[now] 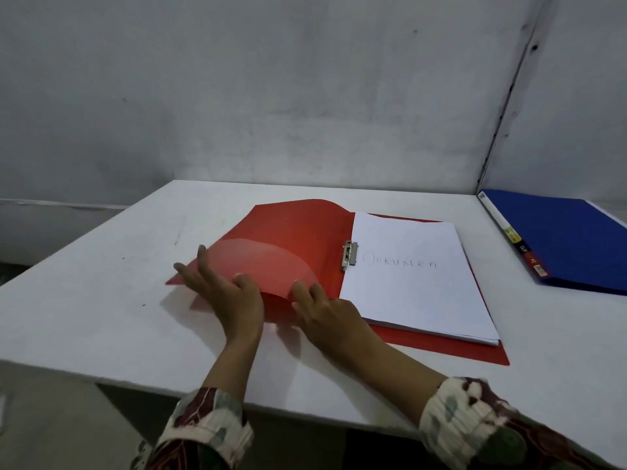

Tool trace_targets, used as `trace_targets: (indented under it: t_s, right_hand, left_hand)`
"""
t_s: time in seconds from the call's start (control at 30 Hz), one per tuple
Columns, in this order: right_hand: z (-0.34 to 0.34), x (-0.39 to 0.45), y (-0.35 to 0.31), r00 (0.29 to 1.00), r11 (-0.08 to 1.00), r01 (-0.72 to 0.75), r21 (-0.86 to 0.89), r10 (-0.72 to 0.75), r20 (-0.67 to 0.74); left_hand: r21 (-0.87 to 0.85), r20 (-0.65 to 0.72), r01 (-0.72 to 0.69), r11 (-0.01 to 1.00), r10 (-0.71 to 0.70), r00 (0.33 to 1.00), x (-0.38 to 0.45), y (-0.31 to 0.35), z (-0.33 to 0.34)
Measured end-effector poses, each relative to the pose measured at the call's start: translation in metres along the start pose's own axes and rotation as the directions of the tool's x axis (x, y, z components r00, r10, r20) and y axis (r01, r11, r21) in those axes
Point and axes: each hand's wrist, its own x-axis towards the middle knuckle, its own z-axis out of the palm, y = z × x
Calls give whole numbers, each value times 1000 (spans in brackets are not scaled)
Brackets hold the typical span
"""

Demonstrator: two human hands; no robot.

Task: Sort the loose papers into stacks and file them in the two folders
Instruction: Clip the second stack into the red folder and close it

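Note:
A red folder point(291, 232) lies open in the middle of the white table point(101, 283). A stack of white papers point(414, 286) with "Dokumen" handwritten on top lies on its right half, beside a metal clip point(349, 255). The left cover is lifted and bowed upward. My left hand point(224, 293) holds that cover's near edge, fingers spread behind it. My right hand point(325, 310) pinches the same edge just to the right. A closed blue folder point(559, 235) lies at the table's far right.
Grey walls stand behind the table and meet in a corner at the right. The table's left and near edges drop off to the floor. Patterned sleeves cover both forearms.

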Motion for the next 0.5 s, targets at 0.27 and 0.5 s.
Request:
trace_targets:
  t_s: [0.27,0.5]
  right_hand:
    - [-29,1,11,991,982,-134,134,132,21]
    - [-83,27,34,941,892,-321,319,338,4]
  left_hand:
    - [6,69,-596,803,594,802,2,14,12]
    - [-14,154,-871,492,861,484,-1,25,30]
